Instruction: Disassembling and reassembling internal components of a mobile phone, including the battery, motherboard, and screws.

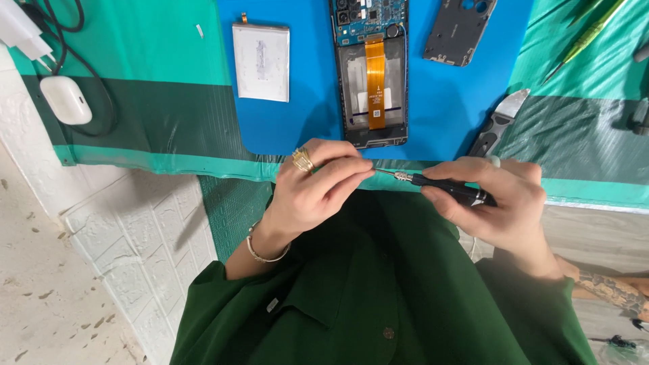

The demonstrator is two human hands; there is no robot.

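Over the near edge of the desk [169,135], just short of the blue mat [311,128]: right hand [497,203] closed around a black screwdriver [453,191], held level, tip pointing left. Left hand [318,189] curled, fingertips [362,169] pinched on the metal tip. Step in hand, judging by the pinch: seating or swapping the bit, or picking a screw off it; too small to tell. Next move likely needs a steady carry to the opened phone [372,71]. Phone lying back-off on the mat, circuit board and orange ribbon cable bare, battery [261,62] beside it.
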